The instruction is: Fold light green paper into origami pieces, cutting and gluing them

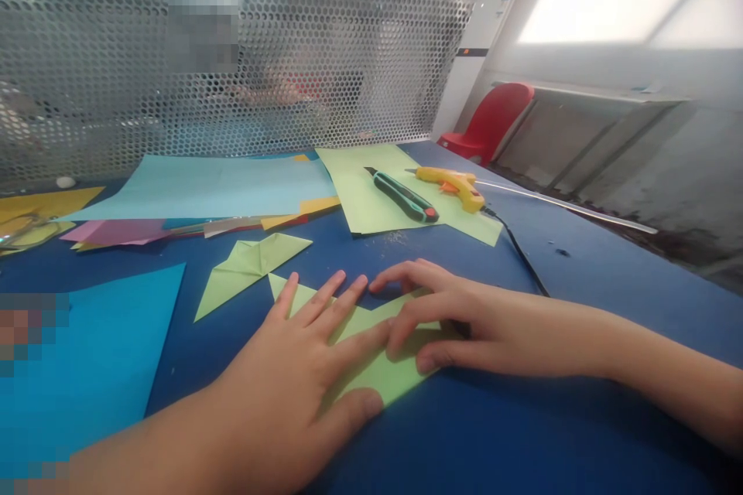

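My left hand (307, 371) lies flat with its fingers spread over a light green sheet of paper (380, 375) on the blue table. That sheet looks folded, with pointed corners, though both hands hide much of it. From the right, my right hand (470, 313) rests curved fingertips on the same sheet, fingers apart and close to my left index finger. Just beyond my left fingers is a second green paper (247, 267), creased into a winged shape.
Farther back, a utility knife (403, 196) and yellow glue gun (464, 187) lie on green sheets (354, 197); the gun's black cord (522, 251) runs rightward. Light blue paper (226, 186) covers coloured sheets. Blue paper (128, 348) lies left. A perforated metal panel (325, 31) borders the table.
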